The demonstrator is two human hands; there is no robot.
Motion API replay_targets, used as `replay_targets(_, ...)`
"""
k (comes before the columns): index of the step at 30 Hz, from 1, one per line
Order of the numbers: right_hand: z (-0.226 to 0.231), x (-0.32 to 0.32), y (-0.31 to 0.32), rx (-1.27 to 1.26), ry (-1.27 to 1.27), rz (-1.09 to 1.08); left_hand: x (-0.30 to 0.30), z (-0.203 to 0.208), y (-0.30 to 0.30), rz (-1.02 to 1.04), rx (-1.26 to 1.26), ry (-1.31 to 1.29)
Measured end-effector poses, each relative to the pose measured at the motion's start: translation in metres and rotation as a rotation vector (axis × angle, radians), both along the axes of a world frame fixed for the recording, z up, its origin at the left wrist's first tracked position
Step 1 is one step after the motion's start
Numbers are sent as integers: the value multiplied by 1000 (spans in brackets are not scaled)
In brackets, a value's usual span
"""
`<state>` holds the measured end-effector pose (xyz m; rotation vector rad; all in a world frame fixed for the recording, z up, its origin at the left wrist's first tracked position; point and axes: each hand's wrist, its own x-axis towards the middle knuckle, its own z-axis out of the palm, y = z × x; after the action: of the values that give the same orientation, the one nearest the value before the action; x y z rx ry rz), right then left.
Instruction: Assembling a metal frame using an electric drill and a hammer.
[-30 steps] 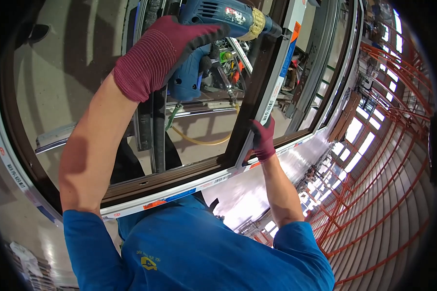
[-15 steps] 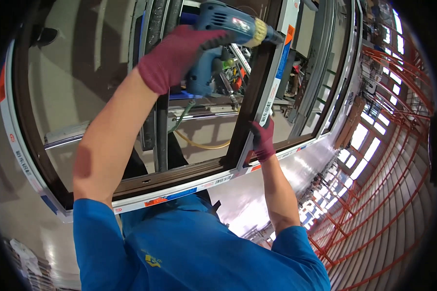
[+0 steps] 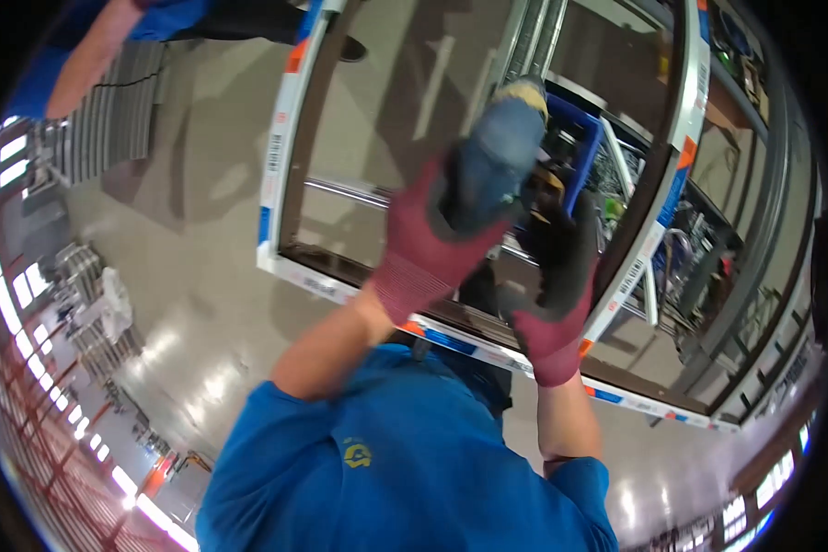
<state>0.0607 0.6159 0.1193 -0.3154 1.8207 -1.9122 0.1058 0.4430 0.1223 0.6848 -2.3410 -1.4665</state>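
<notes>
Fingers of the left hand (image 3: 432, 235) curled tight around a blue drill (image 3: 499, 156) (blurred), right hand (image 3: 557, 294) closed beside it.

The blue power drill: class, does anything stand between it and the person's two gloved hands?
Nothing visible does. The left hand is wrapped around the blue power drill, glove against its body. The right hand is raised just beside it, over the brown window frame; the blurred picture does not show whether it touches the drill.

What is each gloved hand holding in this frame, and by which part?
The left hand grips a blue power drill around its rear body and handle. The right hand is raised just beside the drill; whether it grips anything cannot be told, as the picture is blurred.
</notes>
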Motion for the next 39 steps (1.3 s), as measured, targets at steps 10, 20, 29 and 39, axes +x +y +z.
replay_targets(10, -25, 9, -65, -387, -711, -153, 53, -2, -5, -227, -619, -121)
replay_targets(20, -64, -74, -107, -327, -643, 129, 30, -77, -235, 250, -771, -281)
replay_targets(29, -95, -117, -153, -346, -710, 76, 1, -96, -292, 90, 188, -580)
replay_targets(39, -114, -129, -168, -328, -777, 157, 1, -96, -290, 142, 220, -606)
